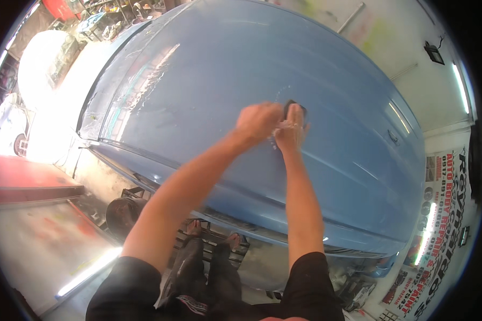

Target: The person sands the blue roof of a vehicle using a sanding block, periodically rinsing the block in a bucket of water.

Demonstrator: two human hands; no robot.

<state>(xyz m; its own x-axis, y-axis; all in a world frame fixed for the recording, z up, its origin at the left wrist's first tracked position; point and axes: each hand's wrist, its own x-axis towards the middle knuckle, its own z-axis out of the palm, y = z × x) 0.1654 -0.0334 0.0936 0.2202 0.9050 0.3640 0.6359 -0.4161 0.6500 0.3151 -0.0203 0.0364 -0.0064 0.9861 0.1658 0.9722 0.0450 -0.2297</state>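
A blue car roof panel [209,80] fills most of the view below me, with wet splashes and streaks on it. My right hand [290,128] presses a dark pad [290,102] against the paint, fingers lying over it, with pale suds or water around them. My left hand [257,120] is closed just to the left of it, slightly blurred and close to the right hand; what it holds, if anything, I cannot make out.
My feet stand on a metal step [235,259] below the car's edge. A dark round container [123,214] is at the lower left, beside a red panel [27,179]. A cluttered workbench [96,21] is at upper left, a printed banner [439,224] on the right wall.
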